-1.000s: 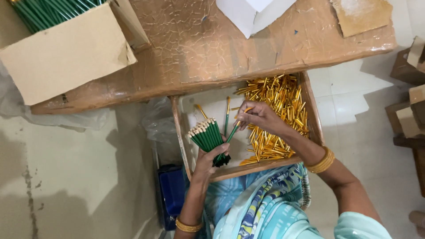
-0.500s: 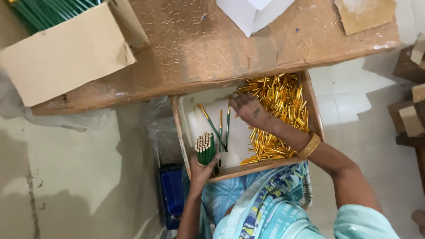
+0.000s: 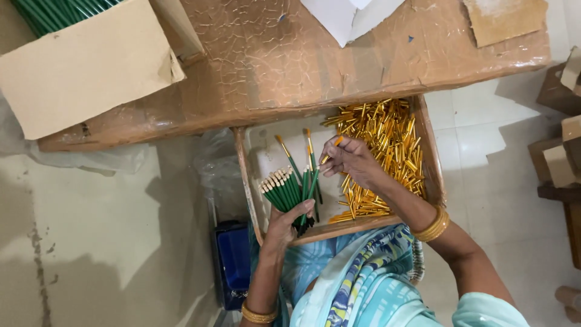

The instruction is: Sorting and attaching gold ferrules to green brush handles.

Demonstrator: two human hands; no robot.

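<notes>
Since half a second ago my left hand [image 3: 285, 223] has lifted its bundle of green sticks [image 3: 283, 189] higher over the near edge of the wooden tray [image 3: 245, 175], and my right hand [image 3: 351, 162] has drawn back toward the tray's middle with one gold cap [image 3: 331, 150] now at its fingertips; the left fingers are clamped around the lower end of the bundle, thumb across the front, so the pale tips fan up and to the left; the right fingers are pinched together on the gold cap, which seems to sit on the end of a single green stick, though I cannot tell how far it is seated; two or three loose capped sticks [image 3: 310, 158] lie on the white floor of the tray's left half, just beside the bundle; the heap of gold caps [image 3: 384, 142] fills the right half of the tray, touching its far and right walls; gold bangles [image 3: 432, 226] sit on my right wrist, over the tray's near right corner; the tray's far edge tucks under the near edge of the brown table [image 3: 290, 66]; on the table's far left corner stands a cardboard box [image 3: 85, 66] with more green sticks showing behind its flap; white paper [image 3: 348, 18] lies at the far edge.
</notes>
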